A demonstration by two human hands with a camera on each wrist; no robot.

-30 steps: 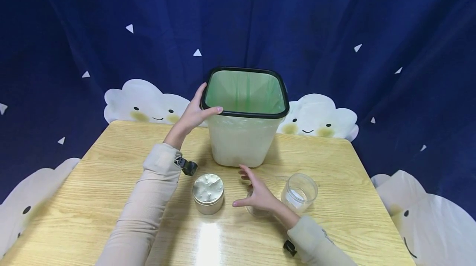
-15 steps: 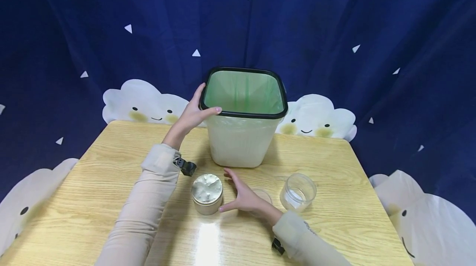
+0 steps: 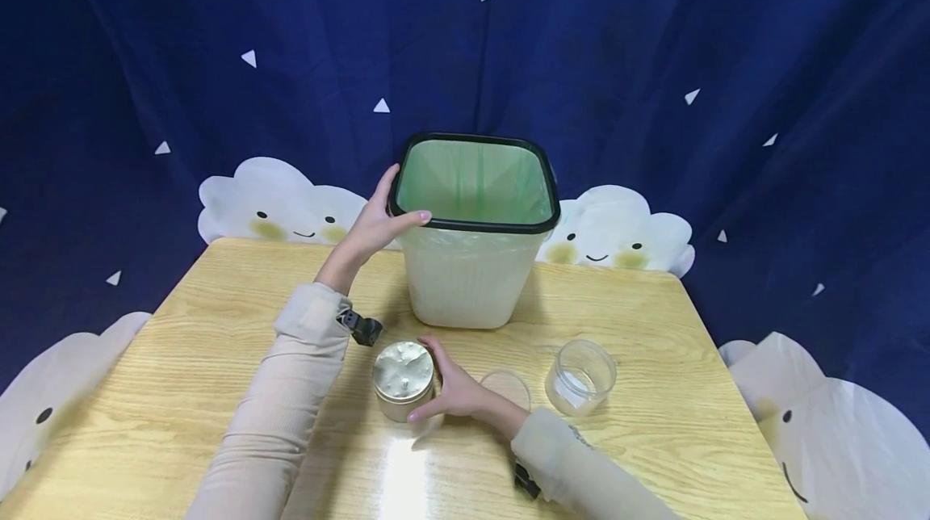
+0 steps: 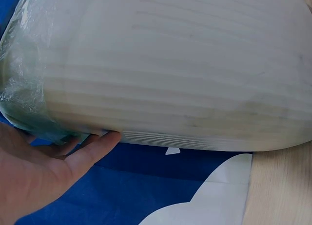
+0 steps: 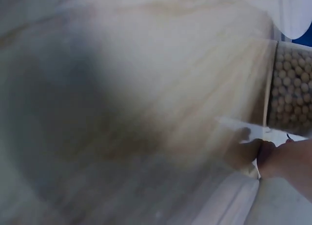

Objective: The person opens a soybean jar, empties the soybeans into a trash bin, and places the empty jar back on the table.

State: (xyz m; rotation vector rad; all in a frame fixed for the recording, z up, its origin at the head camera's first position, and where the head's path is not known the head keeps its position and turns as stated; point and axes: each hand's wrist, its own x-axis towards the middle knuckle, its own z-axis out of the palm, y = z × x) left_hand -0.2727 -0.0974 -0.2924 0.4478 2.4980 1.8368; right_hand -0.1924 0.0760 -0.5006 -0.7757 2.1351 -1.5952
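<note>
My left hand (image 3: 366, 225) grips the near-left corner of a whitish trash bin (image 3: 468, 282), thumb over the black rim and fingers along its side. In the left wrist view, the left hand (image 4: 39, 178) touches the bin wall (image 4: 180, 69). My right hand (image 3: 461, 391) is spread around the right side of a jar (image 3: 403, 375) topped with crinkled silver foil. Through its clear wall in the right wrist view, this jar (image 5: 292, 91) shows many round beige beans or beads. The right hand's thumb (image 5: 287, 161) appears slightly apart from it.
A clear round lid (image 3: 508, 383) lies flat behind my right wrist. Further right stands an uncovered clear jar (image 3: 581, 379) with something white at its bottom. A light green bag (image 3: 475, 177) lines the bin. Behind the wooden table (image 3: 247, 286) hangs a dark blue curtain (image 3: 312, 44).
My right hand has moved left from over the clear lid to the foil-topped jar, uncovering the lid. My left hand has stayed at the bin's rim.
</note>
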